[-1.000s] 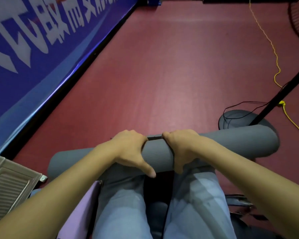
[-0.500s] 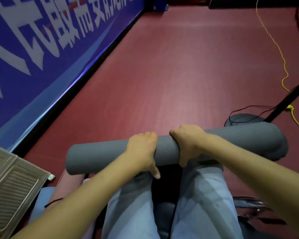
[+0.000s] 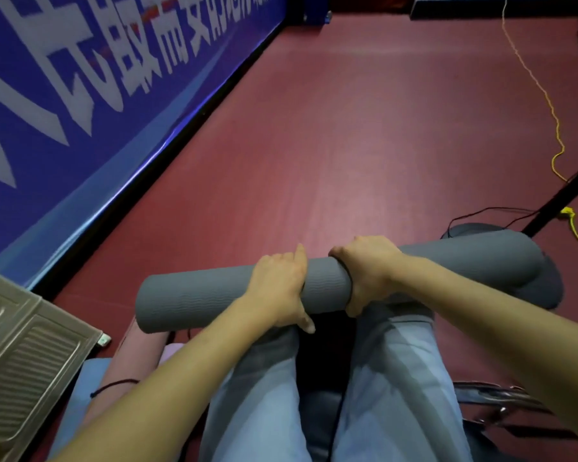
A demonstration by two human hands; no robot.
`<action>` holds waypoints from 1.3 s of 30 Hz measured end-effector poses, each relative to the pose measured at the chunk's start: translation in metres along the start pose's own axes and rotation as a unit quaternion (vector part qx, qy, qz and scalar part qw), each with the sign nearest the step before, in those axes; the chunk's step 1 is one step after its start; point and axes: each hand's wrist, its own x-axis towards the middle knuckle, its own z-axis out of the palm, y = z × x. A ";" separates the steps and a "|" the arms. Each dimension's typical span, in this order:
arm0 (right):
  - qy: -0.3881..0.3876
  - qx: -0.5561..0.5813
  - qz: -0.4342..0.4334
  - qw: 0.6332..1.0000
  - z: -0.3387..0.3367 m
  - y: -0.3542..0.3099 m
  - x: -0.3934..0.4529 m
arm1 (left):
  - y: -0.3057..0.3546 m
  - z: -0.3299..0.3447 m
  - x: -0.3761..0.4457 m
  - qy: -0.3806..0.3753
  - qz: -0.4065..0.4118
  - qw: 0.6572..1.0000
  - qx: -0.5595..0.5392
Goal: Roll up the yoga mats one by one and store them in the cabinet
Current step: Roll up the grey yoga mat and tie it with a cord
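A rolled grey yoga mat [image 3: 214, 301] lies crosswise above my knees, its right end [image 3: 501, 261] thicker and looser. My left hand [image 3: 281, 288] grips the roll near its middle, fingers over the top and thumb underneath. Close beside it, my right hand [image 3: 364, 271] wraps round the roll, and a thin black band [image 3: 346, 278] circles the mat there. A pale metal cabinet door [image 3: 24, 355] shows at the lower left.
A pink rolled mat [image 3: 127, 358] tied with a black cord lies on a blue mat [image 3: 90, 375] by my left leg. A blue banner wall [image 3: 80, 95] runs along the left. A black stand [image 3: 561, 198], its round base, black wire and yellow cord [image 3: 554, 121] lie at the right on the red floor.
The roll has moved right relative to my legs, uncovering the pink mat. My left hand has shifted its hold on the roll, and a black band now shows at my right hand.
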 end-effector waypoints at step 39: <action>0.067 -0.066 -0.041 0.995 0.011 0.005 -0.016 | -0.019 -0.019 0.019 -0.058 0.045 0.997 -0.002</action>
